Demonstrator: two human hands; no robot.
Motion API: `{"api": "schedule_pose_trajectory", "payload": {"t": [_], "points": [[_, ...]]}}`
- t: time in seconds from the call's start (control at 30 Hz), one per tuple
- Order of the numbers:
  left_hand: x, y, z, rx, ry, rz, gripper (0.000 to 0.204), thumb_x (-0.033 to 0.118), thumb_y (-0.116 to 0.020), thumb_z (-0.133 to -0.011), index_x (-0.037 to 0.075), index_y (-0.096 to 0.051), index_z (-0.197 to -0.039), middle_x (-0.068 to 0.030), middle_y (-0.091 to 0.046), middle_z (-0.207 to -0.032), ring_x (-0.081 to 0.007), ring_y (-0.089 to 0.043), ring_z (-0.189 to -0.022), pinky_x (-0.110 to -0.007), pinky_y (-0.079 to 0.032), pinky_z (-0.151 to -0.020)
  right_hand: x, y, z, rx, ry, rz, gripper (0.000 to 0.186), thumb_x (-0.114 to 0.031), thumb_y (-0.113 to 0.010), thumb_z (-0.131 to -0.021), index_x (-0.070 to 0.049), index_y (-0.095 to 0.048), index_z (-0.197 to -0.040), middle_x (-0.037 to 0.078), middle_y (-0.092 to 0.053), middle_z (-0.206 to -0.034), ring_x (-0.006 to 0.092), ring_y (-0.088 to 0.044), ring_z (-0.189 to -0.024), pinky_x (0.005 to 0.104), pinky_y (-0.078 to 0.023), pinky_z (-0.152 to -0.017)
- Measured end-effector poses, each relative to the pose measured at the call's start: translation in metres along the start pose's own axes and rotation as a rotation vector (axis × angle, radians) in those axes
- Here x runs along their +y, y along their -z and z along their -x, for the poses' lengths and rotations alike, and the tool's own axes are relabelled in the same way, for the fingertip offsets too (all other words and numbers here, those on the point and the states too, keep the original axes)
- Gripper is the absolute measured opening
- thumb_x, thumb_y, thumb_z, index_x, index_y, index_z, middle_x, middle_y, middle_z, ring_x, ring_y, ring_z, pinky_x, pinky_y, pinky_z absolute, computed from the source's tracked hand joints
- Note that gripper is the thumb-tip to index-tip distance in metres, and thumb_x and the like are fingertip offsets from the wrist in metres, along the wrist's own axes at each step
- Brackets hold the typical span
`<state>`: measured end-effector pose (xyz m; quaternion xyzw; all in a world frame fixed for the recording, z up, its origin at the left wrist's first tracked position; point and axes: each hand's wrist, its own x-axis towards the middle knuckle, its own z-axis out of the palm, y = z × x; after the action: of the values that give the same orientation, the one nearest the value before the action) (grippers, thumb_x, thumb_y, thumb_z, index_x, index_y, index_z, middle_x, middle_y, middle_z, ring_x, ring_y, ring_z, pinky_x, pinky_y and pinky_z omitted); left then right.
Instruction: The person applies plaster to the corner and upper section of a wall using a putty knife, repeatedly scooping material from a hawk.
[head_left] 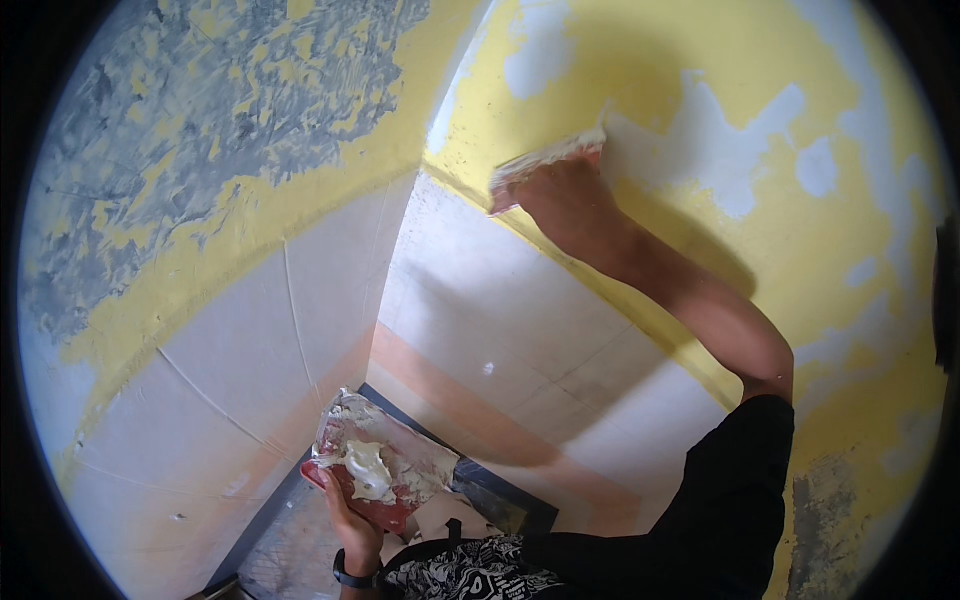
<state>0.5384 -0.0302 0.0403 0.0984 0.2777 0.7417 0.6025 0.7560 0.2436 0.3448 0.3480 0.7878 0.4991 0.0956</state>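
Observation:
My right hand [568, 205] is wrapped round a wide red putty spreader [535, 162], whose long edge is caked with off-white putty. The spreader lies against the yellow wall [640, 55], just above the white lower wall and close to the corner. Low in the head view, my left hand [352, 528] grips a red, putty-smeared plate [398, 515] by its side. A thick lump of white putty [368, 470] sits on that plate. My right palm and fingers hide part of the spreader.
Pale putty patches [735, 150] mark the yellow wall. The left wall [200, 110] is grey and yellow above, with white tiles [290, 290] below. An orange band [480, 410] crosses the lower wall. A dark edging [255, 530] runs along the floor [300, 545].

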Motion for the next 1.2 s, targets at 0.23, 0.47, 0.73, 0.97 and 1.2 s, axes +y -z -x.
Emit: {"api": "schedule_pose_trajectory", "payload": {"t": [0.23,0.47,0.73,0.97,1.2], "points": [[-0.001,-0.035,-0.001,0.007,-0.131,0.14,0.053,0.042,-0.037,-0.107,0.004,-0.043,-0.143,-0.0089,-0.054,-0.138,-0.0253,-0.055,-0.123,-0.043,-0.043,-0.106,-0.049,0.079,0.066,0.035,0.079,-1.611,0.031,-0.003,-0.062,-0.088,-0.006,-0.069,-0.118,0.017,-0.071,-0.108,0.0205,-0.071,-0.073,0.0309,-0.053,-0.067],[0.009,-0.058,0.005,0.043,-0.131,0.107,0.05,0.041,-0.041,-0.106,0.003,-0.05,-0.137,-0.008,-0.059,-0.131,-0.02,-0.06,-0.115,-0.038,-0.048,-0.099,-0.212,0.009,0.184,0.372,0.036,-1.835,0.028,0.003,-0.066,-0.08,-0.001,-0.073,-0.107,0.017,-0.073,-0.105,0.0342,-0.071,-0.102,0.0362,-0.056,-0.086],[0.038,-0.031,0.022,0.037,-0.108,-0.129,0.051,0.037,-0.037,-0.107,-0.001,-0.044,-0.14,-0.0142,-0.059,-0.13,-0.024,-0.062,-0.114,-0.04,-0.051,-0.099,-0.188,-0.028,0.218,-0.001,-0.678,-2.008,0.033,0.002,-0.06,-0.093,0.003,-0.062,-0.126,0.012,-0.069,-0.116,0.0158,-0.065,-0.102,0.0279,-0.052,-0.086],[0.061,-0.003,0.002,-0.023,0.175,-0.145,0.047,0.032,-0.039,-0.107,-0.004,-0.046,-0.136,-0.0164,-0.063,-0.124,-0.0233,-0.066,-0.107,-0.037,-0.054,-0.095,-0.164,-0.008,0.13,-0.156,-0.176,-2.225,0.052,-0.002,-0.064,-0.093,0.003,-0.048,-0.142,0.009,-0.065,-0.122,0.0097,-0.058,-0.102,0.0247,-0.047,-0.089],[0.039,0.018,-0.025,0.071,0.361,-0.183,0.046,0.04,-0.044,-0.104,0.001,-0.052,-0.127,-0.014,-0.066,-0.113,-0.0255,-0.07,-0.09,-0.039,-0.061,-0.075,-0.214,-0.04,0.132,-0.663,0.189,-2.271,0.06,-0.006,-0.068,-0.091,0.0,-0.044,-0.146,0.008,-0.067,-0.121,0.0099,-0.06,-0.102,0.0275,-0.049,-0.092]]}}
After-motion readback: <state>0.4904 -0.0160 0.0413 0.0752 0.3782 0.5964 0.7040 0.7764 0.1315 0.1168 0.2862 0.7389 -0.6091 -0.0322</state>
